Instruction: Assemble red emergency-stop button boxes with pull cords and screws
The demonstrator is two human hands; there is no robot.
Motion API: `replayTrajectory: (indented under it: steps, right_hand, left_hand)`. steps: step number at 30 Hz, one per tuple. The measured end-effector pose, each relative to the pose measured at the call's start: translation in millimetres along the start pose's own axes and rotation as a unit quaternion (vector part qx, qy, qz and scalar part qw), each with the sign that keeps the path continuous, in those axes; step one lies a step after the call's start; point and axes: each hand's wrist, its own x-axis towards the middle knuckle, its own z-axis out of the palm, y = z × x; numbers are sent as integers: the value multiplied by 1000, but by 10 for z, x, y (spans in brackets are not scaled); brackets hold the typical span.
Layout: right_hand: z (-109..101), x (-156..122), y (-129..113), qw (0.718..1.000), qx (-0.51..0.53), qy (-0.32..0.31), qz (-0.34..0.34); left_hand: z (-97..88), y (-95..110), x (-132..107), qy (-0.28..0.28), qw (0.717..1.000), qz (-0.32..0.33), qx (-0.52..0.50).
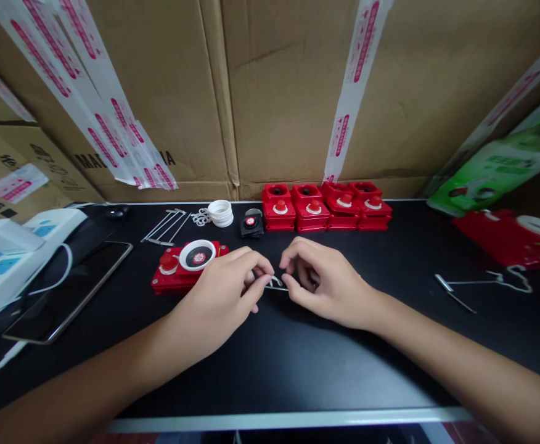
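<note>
My left hand (233,280) is closed, its thumb and forefinger pinching a short white cord (276,281). A thin metal rod (277,288) shows just below the cord, between the two hands. Facing it from the other side, my right hand (320,277) has its fingers curled in, with the thumb tip beside the cord; what lies between those fingers is hidden. Partly behind my left wrist lies a red box with a red knob (168,263) and a white ring (197,254) around a black disc.
Several red boxes (311,209) stand along the cardboard at the back. Left of them are a black piece (251,223), stacked white rings (220,213) and metal rods (164,227). A phone (71,290) and power strip (24,256) lie left; a corded T-shaped rod (471,282) lies right.
</note>
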Motion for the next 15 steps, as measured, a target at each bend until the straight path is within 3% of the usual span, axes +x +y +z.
replayTrajectory:
  steps: [7, 15]
  right_hand:
    - [12, 13, 42, 995, 69, -61, 44]
    - [26, 13, 63, 991, 111, -51, 59]
  left_hand:
    - [-16, 26, 2, 11, 1000, 27, -7]
    - [-13, 46, 27, 20, 999, 32, 1]
